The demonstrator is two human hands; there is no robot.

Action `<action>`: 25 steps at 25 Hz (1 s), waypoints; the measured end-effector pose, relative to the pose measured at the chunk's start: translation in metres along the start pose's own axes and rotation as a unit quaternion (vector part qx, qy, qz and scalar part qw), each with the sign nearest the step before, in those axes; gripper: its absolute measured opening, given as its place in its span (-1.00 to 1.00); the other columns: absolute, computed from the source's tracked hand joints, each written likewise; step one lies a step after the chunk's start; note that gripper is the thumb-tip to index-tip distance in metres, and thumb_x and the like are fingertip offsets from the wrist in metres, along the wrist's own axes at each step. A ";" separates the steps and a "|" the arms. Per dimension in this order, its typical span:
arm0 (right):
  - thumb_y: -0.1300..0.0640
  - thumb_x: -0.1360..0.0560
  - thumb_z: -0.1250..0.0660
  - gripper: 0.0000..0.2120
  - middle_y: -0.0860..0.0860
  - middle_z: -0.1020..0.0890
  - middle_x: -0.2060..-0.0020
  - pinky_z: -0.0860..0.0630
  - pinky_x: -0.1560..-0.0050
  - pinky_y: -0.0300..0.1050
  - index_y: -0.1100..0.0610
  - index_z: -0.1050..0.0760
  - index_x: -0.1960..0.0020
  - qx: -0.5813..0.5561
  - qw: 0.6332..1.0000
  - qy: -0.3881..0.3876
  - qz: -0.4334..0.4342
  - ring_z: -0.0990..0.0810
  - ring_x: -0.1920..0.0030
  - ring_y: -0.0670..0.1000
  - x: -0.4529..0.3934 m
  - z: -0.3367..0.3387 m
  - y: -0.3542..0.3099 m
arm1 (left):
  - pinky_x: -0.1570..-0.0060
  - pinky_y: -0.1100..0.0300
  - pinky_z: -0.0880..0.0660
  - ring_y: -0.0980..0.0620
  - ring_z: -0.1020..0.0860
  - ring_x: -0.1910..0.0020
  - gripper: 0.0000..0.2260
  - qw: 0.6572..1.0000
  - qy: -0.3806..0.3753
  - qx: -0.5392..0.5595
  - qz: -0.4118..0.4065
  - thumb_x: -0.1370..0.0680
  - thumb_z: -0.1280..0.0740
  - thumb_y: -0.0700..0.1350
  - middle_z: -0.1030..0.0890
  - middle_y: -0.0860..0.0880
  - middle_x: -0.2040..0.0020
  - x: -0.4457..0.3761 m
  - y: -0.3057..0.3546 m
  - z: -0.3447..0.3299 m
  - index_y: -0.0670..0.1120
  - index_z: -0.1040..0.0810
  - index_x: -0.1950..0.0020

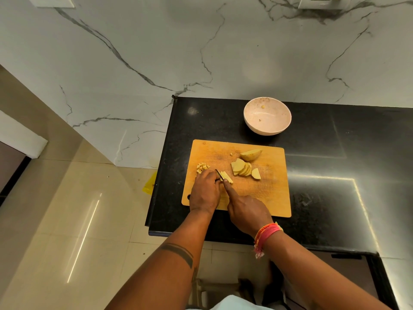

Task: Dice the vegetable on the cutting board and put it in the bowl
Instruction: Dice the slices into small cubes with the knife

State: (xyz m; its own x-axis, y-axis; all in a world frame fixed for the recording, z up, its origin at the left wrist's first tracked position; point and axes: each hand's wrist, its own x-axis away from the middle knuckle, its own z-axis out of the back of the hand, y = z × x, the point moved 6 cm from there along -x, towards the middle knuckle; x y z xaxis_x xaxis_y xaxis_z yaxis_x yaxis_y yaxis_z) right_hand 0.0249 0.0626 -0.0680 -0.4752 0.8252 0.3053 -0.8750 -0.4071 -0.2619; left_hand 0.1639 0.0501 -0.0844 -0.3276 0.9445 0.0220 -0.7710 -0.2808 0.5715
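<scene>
1. Potato sticks (226, 176) lie on my wooden cutting board (268, 198), toward its left half, with the knife (218, 173) blade set across them.
2. My left hand (205, 192) sits on the board just left of the blade, fingers curled down over the sticks to hold them; the fingertips are hidden under my knuckles.
3. My right hand (247, 212) grips the knife handle, index finger stretched along the top toward the blade. A pink and orange thread band (267, 234) circles that wrist.
4. One small heap of diced cubes (202, 167) lies just beyond my left hand, near the board's left edge.
5. To the right of the blade I count one fanned stack of slices (242, 168), one loose slice (256, 173) beside it, and one uncut wedge (251, 154) further back.
6. One pale bowl (267, 128) stands on the black counter (335, 153) beyond the board's far edge, apart from it, holding only a few tiny scraps.
7. Between the cubes and the bowl lie the slices and the wedge.
</scene>
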 end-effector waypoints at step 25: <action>0.00 -0.67 -0.07 -0.43 -0.03 -0.55 0.39 -0.43 0.41 -0.01 -0.22 0.02 -0.63 -0.165 0.983 0.036 -0.065 -0.51 0.42 -0.01 0.043 0.000 0.028 | -0.42 0.15 -0.29 0.04 -0.28 -0.43 -0.58 0.995 -0.061 -0.032 -0.076 -0.65 -0.28 -0.05 -0.36 0.04 -0.44 0.002 0.014 -0.003 0.02 -0.39 -0.51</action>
State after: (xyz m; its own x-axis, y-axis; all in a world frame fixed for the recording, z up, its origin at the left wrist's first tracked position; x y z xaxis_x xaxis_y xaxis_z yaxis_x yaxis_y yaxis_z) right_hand -0.0202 0.0867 -0.0620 -0.3432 0.8925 0.2928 -0.8446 -0.1568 -0.5120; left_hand 0.1504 0.0475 -0.0789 -0.1388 0.9895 0.0400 -0.8411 -0.1391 0.5227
